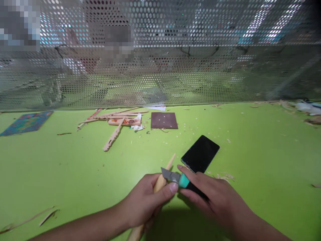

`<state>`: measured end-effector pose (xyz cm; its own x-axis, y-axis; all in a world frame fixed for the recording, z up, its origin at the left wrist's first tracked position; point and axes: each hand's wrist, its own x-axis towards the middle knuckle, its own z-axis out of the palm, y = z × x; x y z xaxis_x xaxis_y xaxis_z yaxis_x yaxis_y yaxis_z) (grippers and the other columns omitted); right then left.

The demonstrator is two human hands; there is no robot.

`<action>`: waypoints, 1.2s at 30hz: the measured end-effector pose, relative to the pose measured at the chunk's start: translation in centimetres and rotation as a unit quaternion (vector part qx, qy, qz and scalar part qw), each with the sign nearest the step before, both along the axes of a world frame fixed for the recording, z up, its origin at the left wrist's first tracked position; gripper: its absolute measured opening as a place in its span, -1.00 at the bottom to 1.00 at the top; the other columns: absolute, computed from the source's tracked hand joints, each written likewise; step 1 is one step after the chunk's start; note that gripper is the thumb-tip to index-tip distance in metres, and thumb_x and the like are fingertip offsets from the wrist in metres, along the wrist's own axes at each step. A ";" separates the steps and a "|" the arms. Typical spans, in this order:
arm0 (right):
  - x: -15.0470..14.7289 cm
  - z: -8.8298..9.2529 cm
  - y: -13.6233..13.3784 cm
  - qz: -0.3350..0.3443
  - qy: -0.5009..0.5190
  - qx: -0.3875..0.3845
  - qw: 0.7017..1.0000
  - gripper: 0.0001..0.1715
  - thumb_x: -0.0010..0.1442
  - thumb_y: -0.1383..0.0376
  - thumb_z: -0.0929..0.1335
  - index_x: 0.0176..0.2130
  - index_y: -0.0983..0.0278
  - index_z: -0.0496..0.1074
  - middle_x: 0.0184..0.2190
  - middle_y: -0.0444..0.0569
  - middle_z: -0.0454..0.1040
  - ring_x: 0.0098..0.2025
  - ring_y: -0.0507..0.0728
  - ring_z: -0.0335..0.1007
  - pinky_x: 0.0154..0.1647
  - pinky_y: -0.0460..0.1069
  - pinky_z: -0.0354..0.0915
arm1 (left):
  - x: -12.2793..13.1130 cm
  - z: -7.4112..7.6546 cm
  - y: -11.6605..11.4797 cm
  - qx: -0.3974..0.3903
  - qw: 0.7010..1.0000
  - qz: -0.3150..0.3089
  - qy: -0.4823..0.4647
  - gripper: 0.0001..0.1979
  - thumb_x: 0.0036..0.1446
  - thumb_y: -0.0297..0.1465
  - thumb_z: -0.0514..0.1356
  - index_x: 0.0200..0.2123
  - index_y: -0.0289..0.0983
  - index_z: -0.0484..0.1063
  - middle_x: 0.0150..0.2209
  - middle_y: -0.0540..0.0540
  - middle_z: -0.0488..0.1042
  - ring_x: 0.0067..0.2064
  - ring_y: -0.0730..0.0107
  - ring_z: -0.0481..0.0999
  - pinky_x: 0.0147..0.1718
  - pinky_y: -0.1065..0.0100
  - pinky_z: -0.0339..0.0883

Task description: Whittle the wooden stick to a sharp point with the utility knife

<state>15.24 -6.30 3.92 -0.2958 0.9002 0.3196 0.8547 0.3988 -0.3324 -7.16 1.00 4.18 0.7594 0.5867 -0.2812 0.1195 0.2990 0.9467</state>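
I can't make out a single readable word, number, brand or sign from where I'm standing.
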 end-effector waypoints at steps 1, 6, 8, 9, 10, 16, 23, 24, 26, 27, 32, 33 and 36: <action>0.1 0.2 0.1 -0.008 0.006 -0.006 1.000 -0.41 0.55 0.03 0.12 0.26 0.29 0.42 -0.32 0.01 0.66 -0.44 0.13 0.61 -0.48 -0.02 0.47 | 0.0 -0.1 0.0 -0.004 1.000 -0.002 0.006 -0.53 0.30 0.02 0.22 -0.32 -0.30 0.36 -0.46 0.07 0.18 -0.43 0.47 0.12 -0.46 0.40 0.01; 0.5 0.8 0.4 0.017 0.063 -0.098 0.993 -0.47 0.54 0.06 0.17 0.27 0.23 0.43 -0.11 0.06 0.69 -0.22 0.18 0.67 -0.25 0.04 0.57 | -0.1 -0.1 0.2 -0.022 1.000 -0.009 -0.007 -0.57 0.24 -0.04 0.32 -0.24 -0.33 0.46 -0.44 0.06 0.25 -0.41 0.46 0.17 -0.44 0.43 0.06; 0.5 0.7 0.3 0.053 0.091 -0.134 0.985 -0.48 0.53 0.07 0.21 0.30 0.21 0.41 -0.09 0.07 0.69 -0.15 0.19 0.67 -0.16 0.06 0.57 | 0.0 0.2 0.2 -0.031 0.999 -0.017 -0.015 -0.61 0.19 -0.08 0.37 -0.25 -0.32 0.48 -0.42 0.05 0.30 -0.39 0.45 0.22 -0.40 0.43 0.10; 0.4 0.5 0.2 0.063 0.101 -0.139 0.983 -0.47 0.52 0.07 0.22 0.31 0.22 0.41 -0.12 0.07 0.69 -0.15 0.20 0.67 -0.15 0.06 0.56 | 0.0 0.4 0.3 -0.037 0.999 -0.022 -0.016 -0.62 0.18 -0.09 0.38 -0.28 -0.32 0.48 -0.42 0.04 0.32 -0.38 0.44 0.24 -0.39 0.43 0.12; 0.3 0.4 0.1 0.069 0.106 -0.137 0.982 -0.46 0.52 0.06 0.22 0.31 0.23 0.40 -0.15 0.07 0.69 -0.18 0.20 0.66 -0.15 0.07 0.56 | 0.1 0.6 0.3 -0.037 0.999 -0.027 -0.018 -0.62 0.19 -0.09 0.37 -0.30 -0.32 0.49 -0.42 0.04 0.32 -0.38 0.44 0.24 -0.37 0.43 0.13; -0.4 0.1 0.0 0.030 0.012 -0.028 0.999 -0.43 0.55 0.06 0.15 0.27 0.33 0.42 -0.27 0.06 0.66 -0.41 0.16 0.62 -0.42 0.03 0.51 | 0.1 0.3 0.1 -0.002 1.000 -0.013 -0.009 -0.57 0.27 -0.04 0.29 -0.37 -0.31 0.41 -0.46 0.07 0.20 -0.40 0.45 0.14 -0.40 0.41 0.06; 0.4 0.6 0.6 -0.021 -0.038 0.052 0.998 -0.39 0.56 0.01 0.13 0.23 0.35 0.44 -0.45 -0.07 0.57 -0.57 0.07 0.50 -0.59 -0.05 0.35 | -0.1 -0.2 -0.2 -0.010 1.000 0.000 0.009 -0.60 0.28 -0.05 0.28 -0.23 -0.32 0.42 -0.44 0.08 0.21 -0.41 0.46 0.14 -0.45 0.42 0.04; 0.5 0.7 0.6 -0.022 -0.034 0.038 0.998 -0.39 0.56 0.01 0.13 0.24 0.33 0.43 -0.45 -0.08 0.58 -0.56 0.07 0.51 -0.59 -0.05 0.36 | -0.1 -0.2 -0.2 -0.012 1.000 -0.002 0.005 -0.61 0.26 -0.07 0.31 -0.22 -0.32 0.43 -0.43 0.08 0.21 -0.40 0.46 0.15 -0.44 0.42 0.05; 0.8 0.8 0.6 -0.009 -0.018 -0.007 1.000 -0.39 0.56 0.00 0.11 0.25 0.29 0.43 -0.38 -0.05 0.64 -0.49 0.09 0.57 -0.51 -0.04 0.42 | 0.0 0.0 -0.2 -0.016 1.000 -0.002 -0.003 -0.63 0.24 -0.11 0.35 -0.20 -0.32 0.46 -0.41 0.07 0.25 -0.38 0.46 0.17 -0.41 0.43 0.08; 0.8 0.9 0.5 0.006 -0.006 -0.034 0.999 -0.40 0.56 -0.01 0.12 0.24 0.25 0.44 -0.33 -0.03 0.66 -0.44 0.11 0.60 -0.47 -0.03 0.45 | 0.1 0.1 -0.2 -0.020 1.000 -0.002 -0.010 -0.65 0.23 -0.13 0.36 -0.18 -0.32 0.47 -0.40 0.05 0.29 -0.37 0.45 0.20 -0.38 0.43 0.12; 0.3 0.7 0.3 0.073 0.035 -0.100 0.992 -0.41 0.54 0.01 0.15 0.25 0.28 0.44 -0.23 0.05 0.68 -0.31 0.18 0.65 -0.33 0.04 0.53 | 0.3 0.3 -0.1 -0.031 0.998 0.001 -0.053 -0.70 0.23 -0.18 0.37 -0.19 -0.32 0.52 -0.29 -0.04 0.45 -0.25 0.34 0.35 -0.20 0.36 0.24; 0.2 0.6 0.2 0.070 0.029 -0.087 0.993 -0.41 0.55 0.02 0.14 0.25 0.30 0.43 -0.26 0.04 0.67 -0.34 0.19 0.64 -0.37 0.05 0.52 | 0.3 0.3 -0.1 -0.028 0.998 0.000 -0.053 -0.70 0.24 -0.17 0.36 -0.19 -0.32 0.52 -0.29 -0.04 0.44 -0.24 0.34 0.35 -0.19 0.36 0.23; -0.1 0.3 0.0 0.045 -0.008 -0.035 0.998 -0.43 0.54 0.04 0.16 0.26 0.31 0.41 -0.33 0.00 0.64 -0.45 0.18 0.59 -0.49 0.05 0.47 | 0.3 0.2 -0.1 -0.008 1.000 0.005 -0.029 -0.65 0.26 -0.13 0.33 -0.28 -0.33 0.49 -0.37 0.01 0.35 -0.31 0.39 0.26 -0.28 0.39 0.17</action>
